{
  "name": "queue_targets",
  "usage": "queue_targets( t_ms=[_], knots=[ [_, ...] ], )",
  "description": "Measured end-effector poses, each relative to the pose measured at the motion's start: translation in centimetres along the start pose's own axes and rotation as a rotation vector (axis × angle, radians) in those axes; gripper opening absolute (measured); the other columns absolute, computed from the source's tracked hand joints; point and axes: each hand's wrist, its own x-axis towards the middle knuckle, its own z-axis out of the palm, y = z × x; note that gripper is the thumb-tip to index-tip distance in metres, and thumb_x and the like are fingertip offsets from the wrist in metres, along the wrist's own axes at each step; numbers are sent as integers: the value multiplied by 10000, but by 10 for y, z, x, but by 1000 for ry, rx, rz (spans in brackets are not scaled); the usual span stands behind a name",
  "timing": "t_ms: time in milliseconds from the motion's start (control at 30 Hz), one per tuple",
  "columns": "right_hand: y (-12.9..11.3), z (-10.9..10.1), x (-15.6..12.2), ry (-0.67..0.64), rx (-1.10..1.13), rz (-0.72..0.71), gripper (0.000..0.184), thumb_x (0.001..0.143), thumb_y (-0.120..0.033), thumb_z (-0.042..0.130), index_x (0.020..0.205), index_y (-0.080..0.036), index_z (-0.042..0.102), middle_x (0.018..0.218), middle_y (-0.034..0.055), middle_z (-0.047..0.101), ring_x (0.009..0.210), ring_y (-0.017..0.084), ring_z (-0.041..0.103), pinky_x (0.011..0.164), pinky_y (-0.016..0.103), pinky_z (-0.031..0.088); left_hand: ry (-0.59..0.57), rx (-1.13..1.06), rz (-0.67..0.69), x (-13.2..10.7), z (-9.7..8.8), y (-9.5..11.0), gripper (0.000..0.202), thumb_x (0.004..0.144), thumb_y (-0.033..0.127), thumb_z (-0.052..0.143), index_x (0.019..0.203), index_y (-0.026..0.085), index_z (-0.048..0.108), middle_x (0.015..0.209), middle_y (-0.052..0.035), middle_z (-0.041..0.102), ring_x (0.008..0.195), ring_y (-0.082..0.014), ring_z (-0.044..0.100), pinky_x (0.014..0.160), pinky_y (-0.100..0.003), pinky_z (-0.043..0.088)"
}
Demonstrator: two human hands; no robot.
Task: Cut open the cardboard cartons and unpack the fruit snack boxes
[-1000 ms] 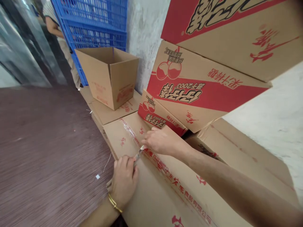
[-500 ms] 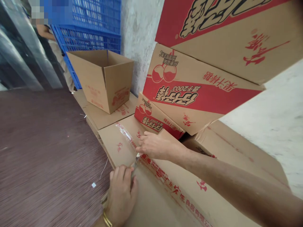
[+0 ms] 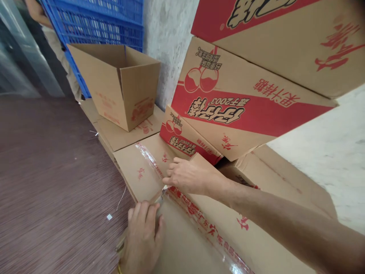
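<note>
A brown cardboard box (image 3: 182, 236) fills the near foreground, with clear packing tape (image 3: 205, 224) printed in red along its seam. My left hand (image 3: 144, 232) is closed over the box's near left corner, fingers bent and thumb on the top face. At the far end of the seam, my right hand (image 3: 185, 176) has curled fingers pinched at the tape's end, where a small pale bit shows; the thumb is mostly hidden. Beyond both hands lies a flat cardboard piece (image 3: 128, 163) with its own shiny taped seam.
An open-topped carton (image 3: 111, 91) stands on flat cardboard (image 3: 119, 137) ahead. Red-printed cartons (image 3: 236, 102) are stacked on the right beside the wall (image 3: 168, 42). Blue crates (image 3: 99, 32) rise at the back, with a person's arm and leg (image 3: 58, 47) beside them. Brown floor (image 3: 51, 171) lies left.
The view has shifted slightly, so the open carton and blue crates sit higher and further left. Both hands keep nearly the same places on the box and tape.
</note>
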Motion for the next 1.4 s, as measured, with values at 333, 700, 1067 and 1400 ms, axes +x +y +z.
queue_targets(
  t_ms=[333, 700, 1067, 1400],
  knots=[
    [17, 0, -4, -177, -87, 16, 209, 895, -100, 523, 1064, -213, 569, 893, 24, 665, 826, 170, 575, 759, 331, 241, 11, 27, 58, 2, 0, -8, 122, 891, 165, 453, 976, 153, 539, 822, -48, 574, 767, -201, 504, 673, -330, 337],
    [69, 14, -65, -358, -224, 374, 240, 881, -37, 468, 1004, -166, 628, 877, 85, 700, 818, 205, 630, 658, 321, 310, 8, -5, 72, 6, 2, -14, 112, 901, 172, 456, 964, 142, 544, 820, -51, 564, 791, -203, 513, 692, -327, 347],
    [-74, 40, -47, -4, 462, 847, 355, 981, -374, 336, 916, -171, 619, 819, 101, 716, 745, 244, 680, 584, 306, 407, -52, -4, 100, 14, 0, -20, 109, 876, 197, 485, 904, 143, 577, 812, -58, 585, 773, -218, 535, 663, -343, 365],
    [-71, 16, -73, -170, 451, 788, 262, 904, -271, 473, 960, -113, 675, 839, 148, 706, 780, 265, 677, 602, 323, 445, -85, 8, 147, 17, -3, -24, 235, 903, 271, 425, 950, 122, 601, 861, -96, 618, 830, -260, 557, 689, -383, 396]
  ],
)
